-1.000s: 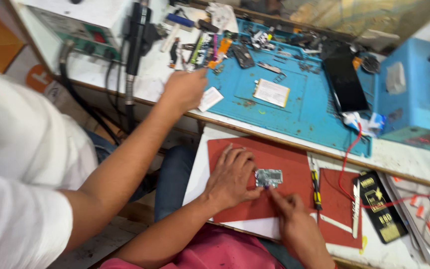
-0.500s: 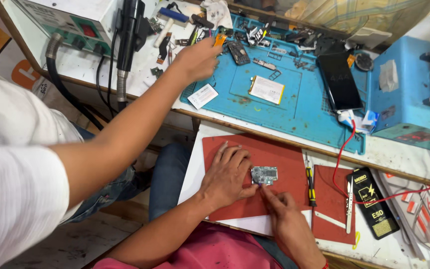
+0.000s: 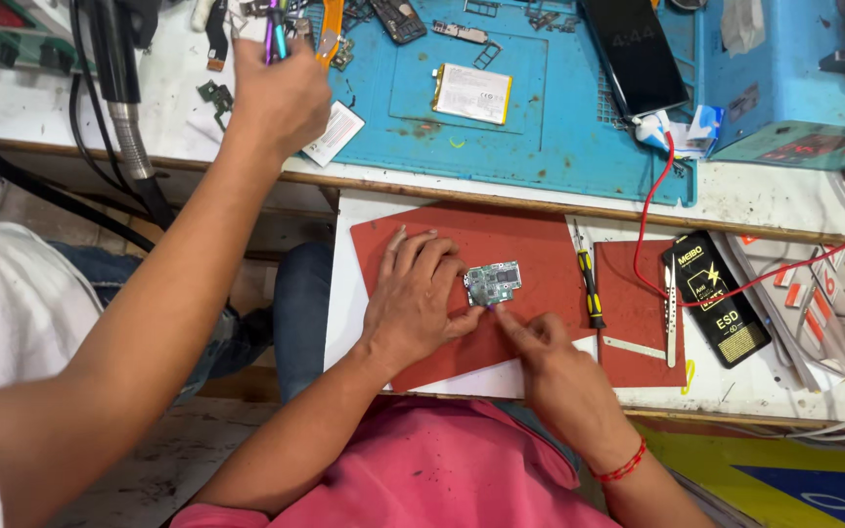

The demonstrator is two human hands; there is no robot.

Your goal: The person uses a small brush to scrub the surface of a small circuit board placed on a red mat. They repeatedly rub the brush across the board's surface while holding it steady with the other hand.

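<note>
A small green circuit board (image 3: pixel 493 283) lies on a red mat (image 3: pixel 530 231) on the white bench in front of me. My left hand (image 3: pixel 413 296) rests on the mat, its fingers and thumb holding the board's left edge. My right hand (image 3: pixel 543 354) is curled, with its forefinger touching the board's lower edge. I cannot tell whether it holds anything small. A co-worker in a white shirt reaches in from the left, and that hand (image 3: pixel 279 98) grips thin purple and green tools over the back bench.
A yellow-and-black screwdriver (image 3: pixel 589 280), steel tweezers (image 3: pixel 672 311) and a black packet (image 3: pixel 722 298) lie right of the board. Behind is a blue work mat (image 3: pixel 579 147) with a white battery (image 3: pixel 472 93), a dark phone (image 3: pixel 635 54) and loose parts. A red wire (image 3: pixel 645 220) crosses over.
The co-worker's hand has reached further along the back bench and now holds thin tools. My hands have stayed on the board.
</note>
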